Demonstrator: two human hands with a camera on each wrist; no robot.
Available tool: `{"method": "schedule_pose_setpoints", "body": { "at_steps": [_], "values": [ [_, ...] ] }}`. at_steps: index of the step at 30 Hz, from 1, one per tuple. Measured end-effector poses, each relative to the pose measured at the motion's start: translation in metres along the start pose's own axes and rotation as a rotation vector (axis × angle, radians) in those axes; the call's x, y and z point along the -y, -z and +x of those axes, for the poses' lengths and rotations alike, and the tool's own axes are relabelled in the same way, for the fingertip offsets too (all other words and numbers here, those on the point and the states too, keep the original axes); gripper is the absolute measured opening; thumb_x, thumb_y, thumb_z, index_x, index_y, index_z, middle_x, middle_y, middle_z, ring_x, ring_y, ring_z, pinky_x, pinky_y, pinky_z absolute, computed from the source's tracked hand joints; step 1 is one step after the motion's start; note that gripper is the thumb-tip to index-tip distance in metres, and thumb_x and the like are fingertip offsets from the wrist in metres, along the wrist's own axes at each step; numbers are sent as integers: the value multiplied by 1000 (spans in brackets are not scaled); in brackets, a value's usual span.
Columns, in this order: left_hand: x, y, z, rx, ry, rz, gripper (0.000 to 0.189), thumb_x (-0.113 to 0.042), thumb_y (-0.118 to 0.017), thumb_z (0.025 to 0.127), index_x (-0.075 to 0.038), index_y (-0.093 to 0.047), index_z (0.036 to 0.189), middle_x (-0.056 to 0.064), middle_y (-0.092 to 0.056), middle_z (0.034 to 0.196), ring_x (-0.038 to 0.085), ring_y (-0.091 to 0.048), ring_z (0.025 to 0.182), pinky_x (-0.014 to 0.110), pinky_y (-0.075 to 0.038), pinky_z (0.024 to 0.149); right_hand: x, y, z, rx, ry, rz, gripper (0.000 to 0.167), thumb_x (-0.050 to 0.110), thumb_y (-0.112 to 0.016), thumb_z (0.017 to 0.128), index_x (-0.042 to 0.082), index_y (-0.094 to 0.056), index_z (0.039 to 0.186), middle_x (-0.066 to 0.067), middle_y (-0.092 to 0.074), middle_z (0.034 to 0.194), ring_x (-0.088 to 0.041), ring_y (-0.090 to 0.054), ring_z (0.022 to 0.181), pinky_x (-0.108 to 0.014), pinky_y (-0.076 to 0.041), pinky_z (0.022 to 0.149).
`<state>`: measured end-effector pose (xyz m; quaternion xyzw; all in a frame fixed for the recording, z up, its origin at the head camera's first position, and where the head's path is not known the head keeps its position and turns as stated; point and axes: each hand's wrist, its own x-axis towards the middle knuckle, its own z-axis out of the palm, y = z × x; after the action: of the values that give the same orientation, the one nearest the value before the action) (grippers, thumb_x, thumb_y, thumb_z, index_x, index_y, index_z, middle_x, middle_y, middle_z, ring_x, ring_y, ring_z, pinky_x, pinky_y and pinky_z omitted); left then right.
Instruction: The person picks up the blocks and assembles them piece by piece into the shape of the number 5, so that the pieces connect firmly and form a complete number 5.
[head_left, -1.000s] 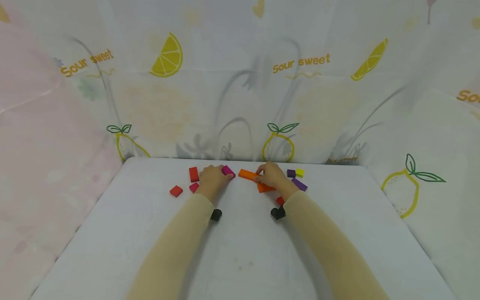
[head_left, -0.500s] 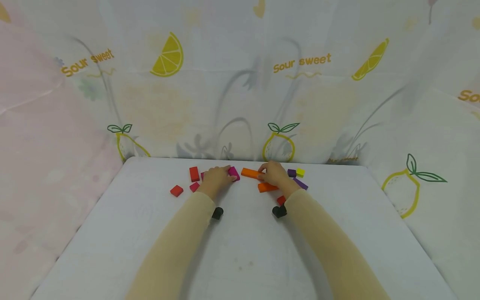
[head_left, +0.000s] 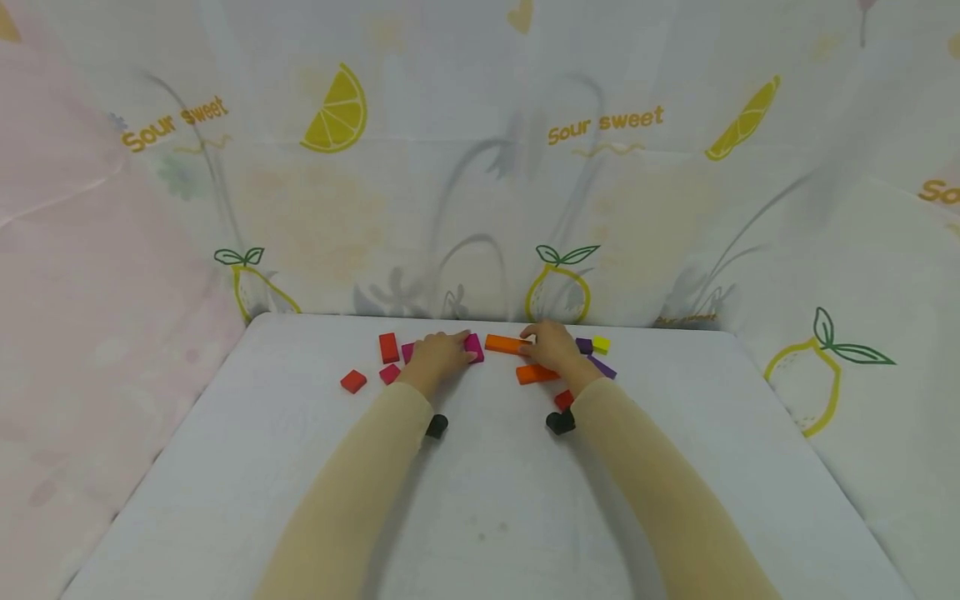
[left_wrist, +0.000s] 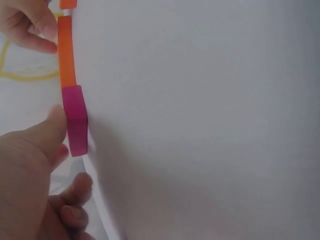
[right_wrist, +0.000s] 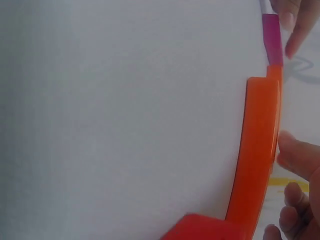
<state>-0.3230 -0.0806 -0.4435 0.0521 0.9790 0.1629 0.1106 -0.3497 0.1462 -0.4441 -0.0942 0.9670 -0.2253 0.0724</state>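
Near the table's back edge, my left hand (head_left: 435, 360) is over a magenta block (head_left: 476, 345). In the left wrist view its thumb touches this magenta block (left_wrist: 76, 120), while the other fingers lie loosely bent. My right hand (head_left: 553, 350) is at the right end of a long orange block (head_left: 504, 344), with thumb and index finger apart at its upper edge. The magenta and orange blocks appear to meet end to end. A second orange block (head_left: 536, 374) lies in front of the right hand and partly hides the first in the right wrist view.
Red blocks (head_left: 387, 347) and pink pieces (head_left: 389, 374) lie left of my left hand. Right of the right hand are purple blocks (head_left: 602, 367) and a yellow block (head_left: 601, 345). A red block (head_left: 564, 400) sits by the right sleeve. A printed cloth (head_left: 450, 192) rises behind the table (head_left: 480, 483).
My left hand and the magenta block have moved right and the block has turned, closing on the orange block. The orange block has shifted slightly right, and the fingers have loosened.
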Motion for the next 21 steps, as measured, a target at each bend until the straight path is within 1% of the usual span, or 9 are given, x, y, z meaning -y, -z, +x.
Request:
{"method": "schedule_pose_setpoints", "body": {
  "at_steps": [4, 8, 10, 13, 16, 21],
  "values": [
    [0, -1, 2, -53, -3, -1, 66, -47, -64, 96, -18, -45, 152, 19, -53, 141, 39, -47, 130, 55, -32, 113, -3, 2, -3, -29, -26, 15, 31, 30, -71, 95, 11, -72, 120, -11, -63, 118, -29, -54, 106, -44, -46, 100],
    [1, -4, 4, -87, -23, -4, 63, -46, -68, 93, -13, -55, 145, 15, -60, 134, 37, -52, 124, 54, -37, 109, -4, 4, -6, -35, -24, 28, 28, 29, -72, 94, 10, -73, 114, -13, -62, 119, -31, -53, 106, -47, -44, 103],
    [1, -7, 6, -92, -26, -3, 62, -46, -70, 92, -13, -58, 142, 14, -63, 129, 36, -54, 120, 54, -39, 107, -5, 4, -6, -28, -25, 31, 27, 28, -72, 94, 10, -73, 115, -14, -61, 121, -31, -52, 108, -48, -43, 104],
    [1, -9, 6, -95, -28, -14, 60, -46, -71, 91, -15, -59, 142, 12, -64, 126, 35, -55, 119, 53, -40, 106, -6, 3, -5, -23, -39, 21, 27, 28, -71, 94, 12, -73, 116, -13, -61, 124, -31, -52, 111, -47, -42, 106],
    [-1, -9, 4, -92, -25, -24, 60, -45, -71, 91, -18, -58, 143, 13, -63, 129, 35, -54, 120, 53, -40, 106, -8, 2, -2, -24, -52, 18, 27, 28, -71, 95, 13, -73, 117, -13, -62, 126, -30, -52, 111, -46, -42, 106],
    [-6, -5, 1, -57, -23, -29, 60, -44, -68, 94, -21, -53, 147, 14, -60, 135, 36, -52, 124, 52, -39, 106, -10, 4, 1, -16, -76, 35, 28, 27, -71, 95, 14, -72, 119, -12, -62, 125, -30, -51, 109, -46, -43, 105]
  ]
}}
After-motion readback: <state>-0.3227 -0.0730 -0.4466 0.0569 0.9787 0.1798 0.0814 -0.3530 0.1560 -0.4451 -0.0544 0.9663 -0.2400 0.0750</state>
